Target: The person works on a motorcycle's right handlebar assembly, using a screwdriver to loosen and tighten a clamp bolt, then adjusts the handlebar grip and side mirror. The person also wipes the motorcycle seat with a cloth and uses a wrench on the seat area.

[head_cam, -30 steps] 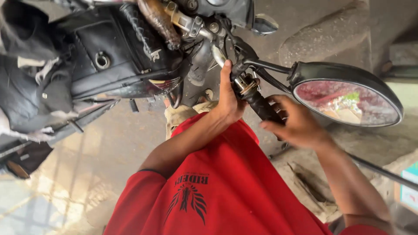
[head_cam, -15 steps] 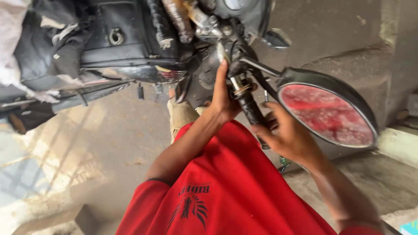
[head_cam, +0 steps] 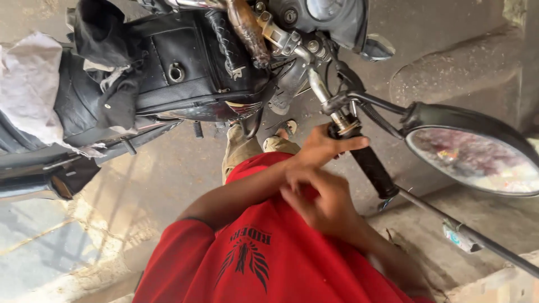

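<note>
A motorcycle stands in front of me. Its black handlebar grip (head_cam: 373,168) slants down to the right below the chrome bar and lever clamp (head_cam: 337,109). My left hand (head_cam: 317,148) reaches over my red shirt and sits at the grip's inner end, with one finger laid across it. My right hand (head_cam: 323,199) hovers just below and left of the grip. It touches nothing, and its fingers are loosely spread. A round mirror (head_cam: 474,154) on a black stalk juts out to the right of the grip.
A black tank bag (head_cam: 185,67) lies on the fuel tank, with crumpled cloth and paper (head_cam: 31,90) on the seat to the left. A thin metal rod (head_cam: 477,238) crosses the concrete floor at lower right. My sandalled foot (head_cam: 286,129) shows beneath the handlebar.
My right hand has let go of the black grip and drawn back toward my chest. My left hand has slid from the lever clamp to the grip's inner end. The view has shifted.
</note>
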